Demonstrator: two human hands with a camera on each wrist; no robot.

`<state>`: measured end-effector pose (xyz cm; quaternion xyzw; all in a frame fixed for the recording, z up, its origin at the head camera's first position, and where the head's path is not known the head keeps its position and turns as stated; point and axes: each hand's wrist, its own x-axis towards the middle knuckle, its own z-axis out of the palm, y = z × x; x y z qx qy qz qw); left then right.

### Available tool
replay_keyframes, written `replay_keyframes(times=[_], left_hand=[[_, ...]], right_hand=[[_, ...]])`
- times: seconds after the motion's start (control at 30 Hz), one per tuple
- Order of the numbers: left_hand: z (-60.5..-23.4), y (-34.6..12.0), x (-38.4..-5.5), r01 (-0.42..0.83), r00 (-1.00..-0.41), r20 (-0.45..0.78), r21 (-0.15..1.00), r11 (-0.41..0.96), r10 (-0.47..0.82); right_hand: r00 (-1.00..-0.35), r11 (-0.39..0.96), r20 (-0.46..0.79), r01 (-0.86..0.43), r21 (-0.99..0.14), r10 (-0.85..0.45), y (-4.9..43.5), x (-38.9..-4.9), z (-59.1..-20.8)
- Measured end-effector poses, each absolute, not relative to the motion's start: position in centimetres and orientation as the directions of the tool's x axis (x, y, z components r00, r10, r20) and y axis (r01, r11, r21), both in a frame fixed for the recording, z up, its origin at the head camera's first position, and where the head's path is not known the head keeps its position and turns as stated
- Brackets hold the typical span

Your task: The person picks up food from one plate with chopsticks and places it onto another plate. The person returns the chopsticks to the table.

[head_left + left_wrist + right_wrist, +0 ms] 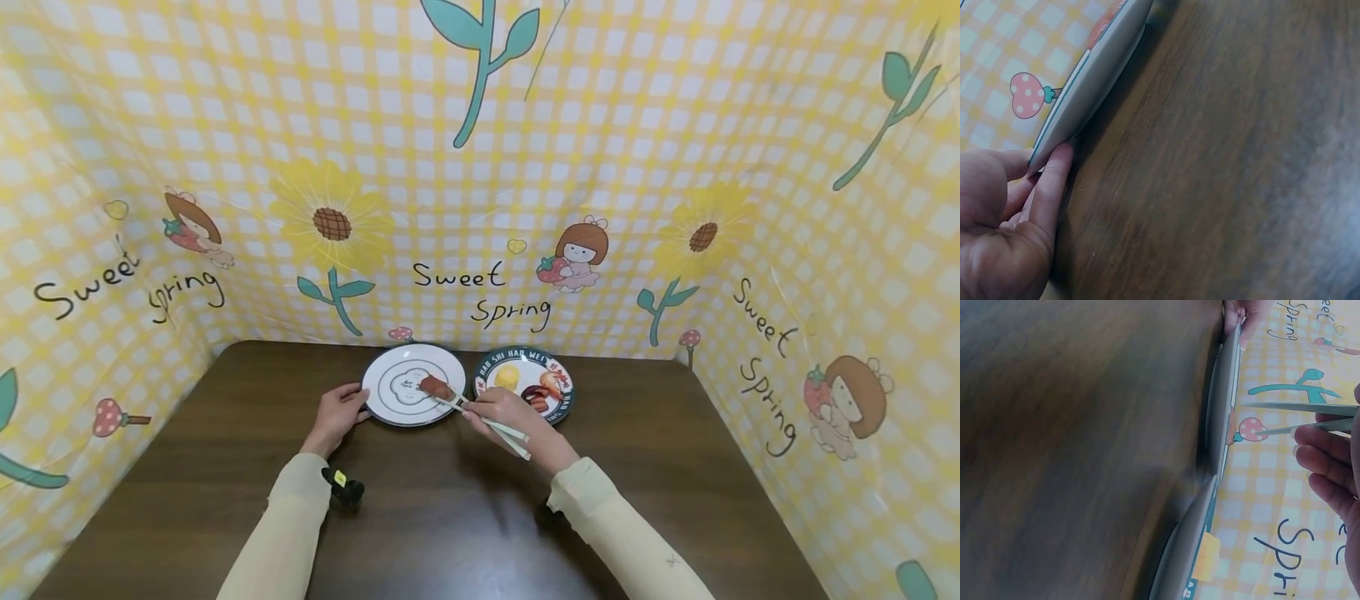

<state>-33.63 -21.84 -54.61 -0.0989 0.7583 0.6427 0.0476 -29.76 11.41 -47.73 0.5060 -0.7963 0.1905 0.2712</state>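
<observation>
On the left stands a white plate (390,408) with a dark rim and line drawings. My left hand (341,414) pinches its left edge; in the left wrist view the plate's rim (1066,119) lies between thumb and fingers. A reddish-brown food piece (435,387) rests on this plate, right of its middle. My right hand (517,421) holds a pair of pale chopsticks (510,432) pointing toward that piece. In the right wrist view the chopsticks (1310,407) are spread, with their tips apart from the reddish piece (1231,425).
A second plate (483,360) with lettering on its rim stands close on the right, partly behind my right hand. It bears a yellow piece (507,378) and reddish food shapes (551,383). Checked cloth (465,208) walls the brown table (450,533) at the back and sides.
</observation>
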Motion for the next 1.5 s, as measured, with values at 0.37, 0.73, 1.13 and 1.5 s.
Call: replay_keyframes(times=[0.37,0.73,1.13,1.5], left_hand=[[-54.4,-22.0,-33.6,-0.205,-0.977,-0.191,0.962,0.18,-0.089],[-54.4,-21.8,-33.5,-0.213,-0.976,-0.201,0.962,0.172,-0.081],[-54.6,-21.9,-33.2,-0.215,-0.976,-0.202,0.961,0.177,-0.085],[-54.7,-21.8,-33.4,-0.21,-0.976,-0.197,0.962,0.176,-0.089]], right_hand=[[-0.436,0.492,0.577,-0.868,-0.068,-0.691,13.4,-29.7,-48.4],[-0.526,0.566,0.57,-0.815,-0.124,-0.631,16.6,-29.4,-48.0],[-0.488,0.563,0.625,-0.821,-0.093,-0.609,19.6,-29.3,-48.4],[-0.501,0.572,0.643,-0.812,-0.117,-0.579,22.0,-29.0,-48.7]])
